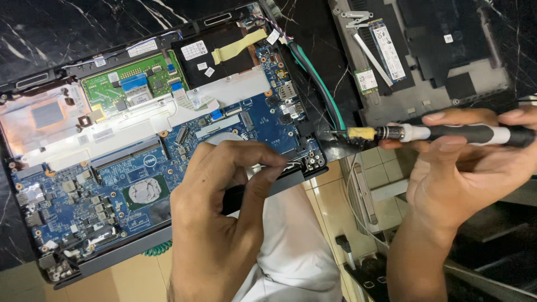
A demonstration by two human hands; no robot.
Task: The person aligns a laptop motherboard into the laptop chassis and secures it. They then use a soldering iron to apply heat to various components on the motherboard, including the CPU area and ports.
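A: Entry, head view. Opened laptop chassis [100,263] lies bottom-up on a black marbled table [67,28], partly overhanging its edge. Blue motherboard [72,196] exposed, bare processor die [145,190] near its middle.

B: Left hand?

A: Left hand [218,207] over the near edge of the chassis, right of the processor. Thumb and forefinger are pinched together at the board by the hinge corner [313,159]; remaining fingers curled. Whether something tiny sits between the tips, I cannot tell.

B: Right hand?

A: Right hand [458,168] is wrapped around a precision screwdriver [447,133], black handle with white collar, held roughly level. Its bit [335,132] points left, just beside the chassis's right corner, not touching the board.

B: Surroundings?

A: Removed bottom cover [442,61] lies upper right on the table, carrying a solid-state drive stick [386,47] and a small wireless card [366,80]. Green-and-black cable [319,84] runs between cover and chassis. Green daughterboard [128,84] sits at the far side of the chassis, beside a black panel with yellow tape [238,46]. Tiled floor [335,201] below.
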